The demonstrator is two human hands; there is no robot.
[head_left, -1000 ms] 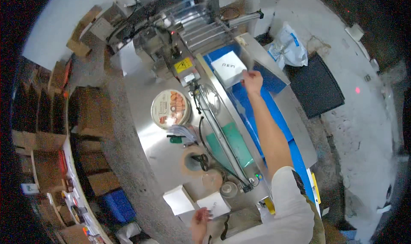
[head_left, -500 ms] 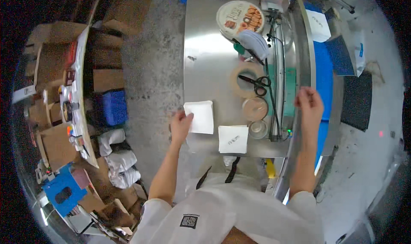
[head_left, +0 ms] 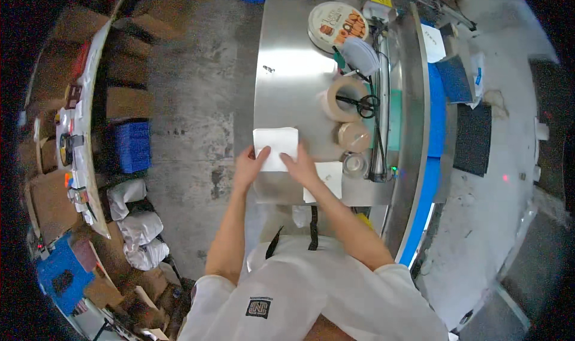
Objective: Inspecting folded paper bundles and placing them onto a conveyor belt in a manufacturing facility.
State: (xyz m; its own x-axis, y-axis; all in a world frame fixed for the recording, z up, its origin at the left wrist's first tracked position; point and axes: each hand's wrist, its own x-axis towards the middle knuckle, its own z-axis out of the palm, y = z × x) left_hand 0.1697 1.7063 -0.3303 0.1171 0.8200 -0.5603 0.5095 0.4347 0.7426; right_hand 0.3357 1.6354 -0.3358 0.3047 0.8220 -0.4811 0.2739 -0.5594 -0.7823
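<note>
Change since earlier frame: right hand (head_left: 301, 166) has come off the far right edge of the steel table (head_left: 287, 71) and now rests on the white sheet (head_left: 276, 149); left hand (head_left: 250, 166) is at nearly the same spot as half a second ago, on the sheet's near left edge.
Sheet location: flat on the table near its front edge, left of centre, directly ahead of the person.
Sheet direction from hands: just beyond both hands; fingertips overlap its near edge, palms lie short of it.
Sheet long axis: roughly square, slightly wider than deep; long side runs left to right, parallel to the table's front edge.
Nearer hand: both touching; right hand reaches further onto the sheet, left hand holds only the near left corner area.
Left hand state: fingers extended, laid flat on the sheet; whether the thumb is tucked under the edge cannot be told.
Right hand state: fingers spread and flat, pressing on the sheet's lower right part, nothing enclosed.
Arm pose: both forearms rise from the lower edge and converge toward the sheet; left arm nearly straight, right arm angled inward from the right.
Second sheet (head_left: 324, 180): lies just right of and nearer than the first, partly under the right wrist.
Adjacent items: tape roll (head_left: 341, 97) with black scissors (head_left: 363, 105) on it, two smaller rolls (head_left: 353, 136) beyond the right hand, round tin (head_left: 338, 19) at the far end.
</note>
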